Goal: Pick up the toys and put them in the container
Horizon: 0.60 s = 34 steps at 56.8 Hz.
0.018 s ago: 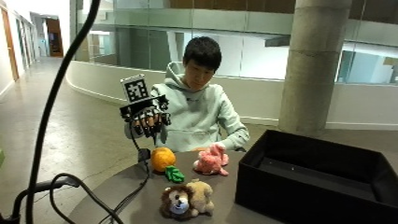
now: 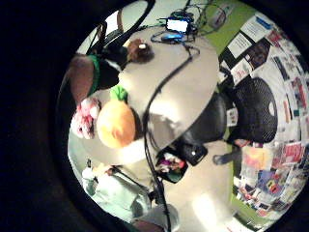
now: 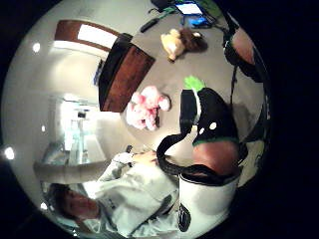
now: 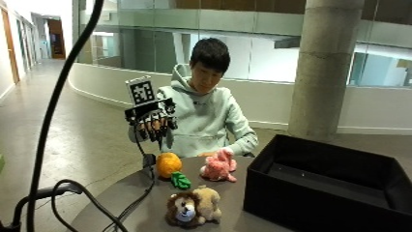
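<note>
While all three toys are seen lying on the round table [image 4: 128,198], nothing is judged to have been put away yet, and the whole task is taken to be left. As seen in the outside view, the gloved right hand [image 4: 153,123] is held raised in the air above the orange carrot toy [image 4: 169,164], well apart from it, with its fingers hanging down fairly straight and nothing gripped in them. The carrot toy, with its green leaves pointing toward the near edge, is placed at about ten o'clock on the table; the pink plush animal [image 4: 217,167] is set just beside it, toward twelve o'clock, and the lion plush [image 4: 192,206] is found near the table's near edge at about six o'clock. The black container [image 4: 325,193] is stood at three o'clock, open at the top, and no toy can be made out in the part of its inside that is shown. From the little-finger-side palm view the carrot toy is seen beneath the palm, so it is judged the likeliest first pick. The bare left hand is rested behind the pink plush and nothing is held by it.
</note>
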### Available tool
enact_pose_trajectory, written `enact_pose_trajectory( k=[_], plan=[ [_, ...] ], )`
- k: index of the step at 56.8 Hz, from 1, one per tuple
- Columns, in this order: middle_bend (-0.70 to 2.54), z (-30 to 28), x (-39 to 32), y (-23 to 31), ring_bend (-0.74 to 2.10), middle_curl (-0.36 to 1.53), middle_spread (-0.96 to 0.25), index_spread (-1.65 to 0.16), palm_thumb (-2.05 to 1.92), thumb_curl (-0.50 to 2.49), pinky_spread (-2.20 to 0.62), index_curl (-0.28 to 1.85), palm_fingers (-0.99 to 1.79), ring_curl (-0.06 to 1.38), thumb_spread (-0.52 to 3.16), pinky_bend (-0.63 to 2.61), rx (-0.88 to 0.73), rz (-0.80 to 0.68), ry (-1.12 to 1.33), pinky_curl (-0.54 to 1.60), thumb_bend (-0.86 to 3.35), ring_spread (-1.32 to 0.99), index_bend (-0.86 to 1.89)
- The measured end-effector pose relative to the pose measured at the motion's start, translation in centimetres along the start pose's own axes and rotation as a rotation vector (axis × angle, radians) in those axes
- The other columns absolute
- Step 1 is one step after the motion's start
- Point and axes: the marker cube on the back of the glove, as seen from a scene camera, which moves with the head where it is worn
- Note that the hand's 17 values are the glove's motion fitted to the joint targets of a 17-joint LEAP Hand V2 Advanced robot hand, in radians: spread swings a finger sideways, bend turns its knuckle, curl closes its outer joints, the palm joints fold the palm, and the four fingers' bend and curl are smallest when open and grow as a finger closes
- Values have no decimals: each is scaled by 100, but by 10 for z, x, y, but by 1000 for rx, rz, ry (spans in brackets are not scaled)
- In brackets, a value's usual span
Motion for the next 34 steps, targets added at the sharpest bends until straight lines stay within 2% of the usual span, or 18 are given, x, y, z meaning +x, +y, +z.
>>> enact_pose_trajectory(
  k=[3, 6, 12, 17, 34],
  plan=[
    [40, 7, 73, 45, 56, 11, -3, -9, 17, 3, -7, 7, 82, 12, 72, 35, -12, 170, -7, 10, 16, -13, 16],
    [42, 0, 82, 25, 60, 13, -4, -11, 18, 5, -8, 9, 78, 16, 94, 36, 41, 217, 47, 14, 19, -16, 16],
    [38, -16, 76, -5, 63, 15, -6, -15, 15, 9, -10, 12, 65, 19, 125, 44, -25, 151, 71, 19, 21, -20, 16],
    [35, -25, 74, -38, 63, 16, -6, -17, 10, 11, -10, 13, 54, 20, 140, 51, -14, 107, 37, 23, 20, -22, 15],
    [27, -11, 75, -132, 48, 22, -5, -24, -2, 17, -6, 18, 7, 18, 154, 71, -44, 32, 128, 31, 13, -18, 15]
  ],
)
